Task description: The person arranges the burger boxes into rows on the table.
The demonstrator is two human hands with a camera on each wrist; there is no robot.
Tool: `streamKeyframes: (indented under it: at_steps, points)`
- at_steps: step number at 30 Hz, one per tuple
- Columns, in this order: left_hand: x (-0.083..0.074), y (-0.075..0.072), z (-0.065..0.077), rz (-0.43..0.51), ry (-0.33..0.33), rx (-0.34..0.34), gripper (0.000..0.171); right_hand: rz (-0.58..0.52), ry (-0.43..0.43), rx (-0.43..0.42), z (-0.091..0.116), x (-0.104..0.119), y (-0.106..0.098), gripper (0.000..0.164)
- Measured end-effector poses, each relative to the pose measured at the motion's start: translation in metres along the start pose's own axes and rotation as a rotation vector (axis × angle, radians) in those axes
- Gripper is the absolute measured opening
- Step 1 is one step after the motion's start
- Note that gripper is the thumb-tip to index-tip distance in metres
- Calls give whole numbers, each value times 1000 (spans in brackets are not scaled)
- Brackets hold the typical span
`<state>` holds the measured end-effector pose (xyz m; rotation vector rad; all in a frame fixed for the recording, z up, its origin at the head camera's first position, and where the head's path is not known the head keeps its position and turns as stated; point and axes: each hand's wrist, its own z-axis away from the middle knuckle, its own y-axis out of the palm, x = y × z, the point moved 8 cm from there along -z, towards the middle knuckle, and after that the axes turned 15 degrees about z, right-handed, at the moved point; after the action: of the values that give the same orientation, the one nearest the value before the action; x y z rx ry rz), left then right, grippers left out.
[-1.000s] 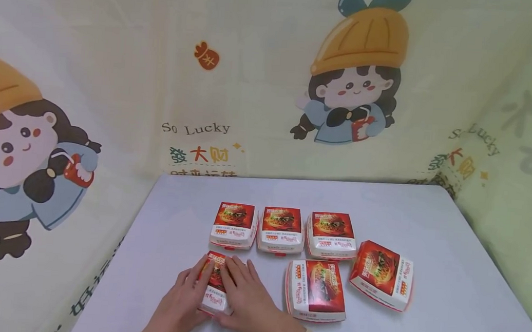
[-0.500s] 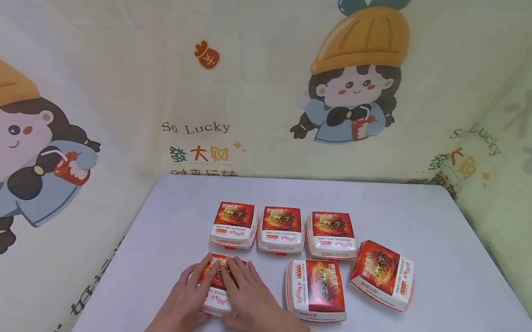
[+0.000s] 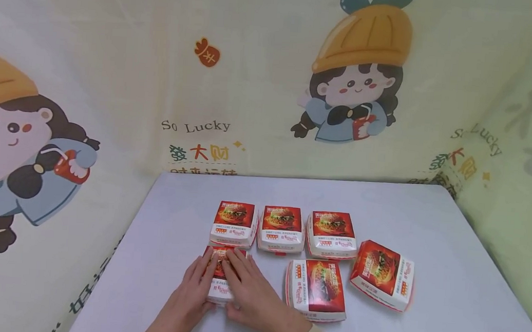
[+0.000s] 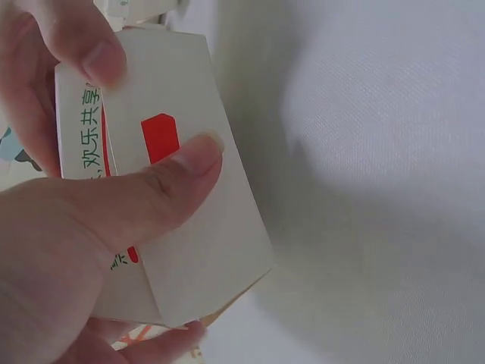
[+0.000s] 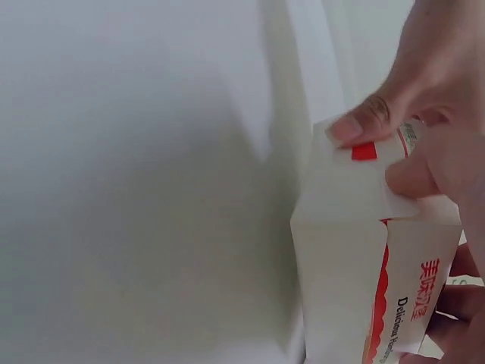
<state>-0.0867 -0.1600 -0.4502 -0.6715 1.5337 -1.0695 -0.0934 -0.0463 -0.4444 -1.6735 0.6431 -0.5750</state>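
Observation:
A red and white burger box (image 3: 221,289) sits at the front left of the table, between both hands. My left hand (image 3: 191,290) grips its left side, fingers over the printed lid; in the left wrist view its thumb (image 4: 170,182) lies across the white front wall beside a red tab (image 4: 160,136). My right hand (image 3: 256,300) grips the box from the right, fingers spread on the lid. In the right wrist view both thumbs press the front wall near the tab, and red lettering (image 5: 428,288) shows on the side. Part of the lid is hidden under the fingers.
Three matching burger boxes stand in a row behind: left (image 3: 233,224), middle (image 3: 282,230) and right (image 3: 332,235). Another box (image 3: 316,290) lies turned sideways right of my right hand, and an angled one (image 3: 382,275) stands farther right. A printed cloth (image 3: 262,83) hangs behind the white table (image 3: 446,302).
The held burger box has moved a little away from me, its back edge now right at the back-left box. Both hands have moved with it. The other boxes stay put.

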Motion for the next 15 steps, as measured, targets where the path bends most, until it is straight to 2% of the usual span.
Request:
streamKeyframes:
  at_steps: [4, 10, 15]
  points:
    - [-1, 0, -1, -8, 18, -27, 101, -6, 13, 11, 2, -1, 3, 78]
    - [-1, 3, 0, 5, 16, -35, 101, -26, 28, 28, 3, -2, 5, 80]
    - [1, 6, 0, 5, 4, -29, 100, -20, 28, 7, 2, 0, 7, 80]
